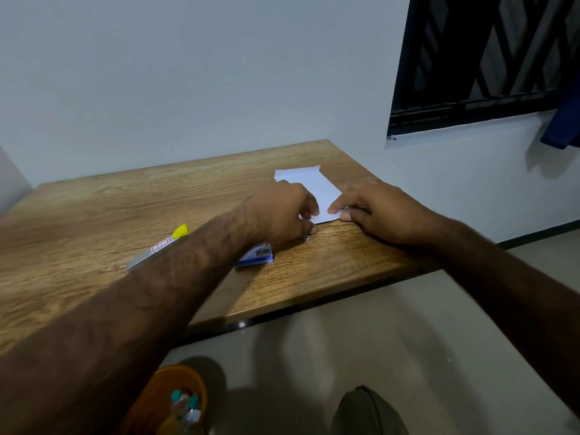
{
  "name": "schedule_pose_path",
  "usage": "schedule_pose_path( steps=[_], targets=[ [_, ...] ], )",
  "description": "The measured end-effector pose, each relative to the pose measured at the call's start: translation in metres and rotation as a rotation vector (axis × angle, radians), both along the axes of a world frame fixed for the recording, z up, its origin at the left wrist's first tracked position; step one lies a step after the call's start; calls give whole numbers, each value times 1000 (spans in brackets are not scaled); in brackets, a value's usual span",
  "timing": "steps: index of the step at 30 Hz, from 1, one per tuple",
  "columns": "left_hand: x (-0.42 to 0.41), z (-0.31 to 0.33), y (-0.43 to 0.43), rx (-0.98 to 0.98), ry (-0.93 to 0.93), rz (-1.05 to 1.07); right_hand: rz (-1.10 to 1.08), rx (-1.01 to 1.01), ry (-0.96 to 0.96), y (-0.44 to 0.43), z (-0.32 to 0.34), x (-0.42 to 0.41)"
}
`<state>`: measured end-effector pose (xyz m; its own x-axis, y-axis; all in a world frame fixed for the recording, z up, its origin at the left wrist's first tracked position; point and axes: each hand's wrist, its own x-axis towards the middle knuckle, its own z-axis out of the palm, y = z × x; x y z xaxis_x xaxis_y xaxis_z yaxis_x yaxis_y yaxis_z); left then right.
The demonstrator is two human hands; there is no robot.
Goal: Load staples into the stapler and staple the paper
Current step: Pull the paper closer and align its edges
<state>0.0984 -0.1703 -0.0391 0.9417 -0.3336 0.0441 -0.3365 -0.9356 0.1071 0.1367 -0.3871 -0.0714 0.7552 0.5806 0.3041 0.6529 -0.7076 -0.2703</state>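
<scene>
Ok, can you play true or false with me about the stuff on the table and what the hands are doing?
1. Both hands touch the white paper. True: the left hand and right hand hold its near edge.
2. The stapler is in the right hand. False: it lies on the wooden table, partly behind the left forearm.
3. The stapler has a yellow end. True.
4. The blue staple box sits on top of the paper. False: it lies on the table, nearer the person than the paper.
5. The table is made of glass. False: it looks like wood.
</scene>
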Motion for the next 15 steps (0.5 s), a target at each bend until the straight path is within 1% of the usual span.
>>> schedule_pose_path(
  steps=[6,9,12,15],
  targets=[
    [2,1,0,-81,-16,8,-2,75,85,2,4,6],
    [6,3,1,-130,-37,12,-39,98,120,4,8,10],
    [11,3,3,-203,-66,51,-51,151,150,8,10,17],
    [15,1,4,-289,-45,84,-57,204,179,11,11,23]
  ],
)
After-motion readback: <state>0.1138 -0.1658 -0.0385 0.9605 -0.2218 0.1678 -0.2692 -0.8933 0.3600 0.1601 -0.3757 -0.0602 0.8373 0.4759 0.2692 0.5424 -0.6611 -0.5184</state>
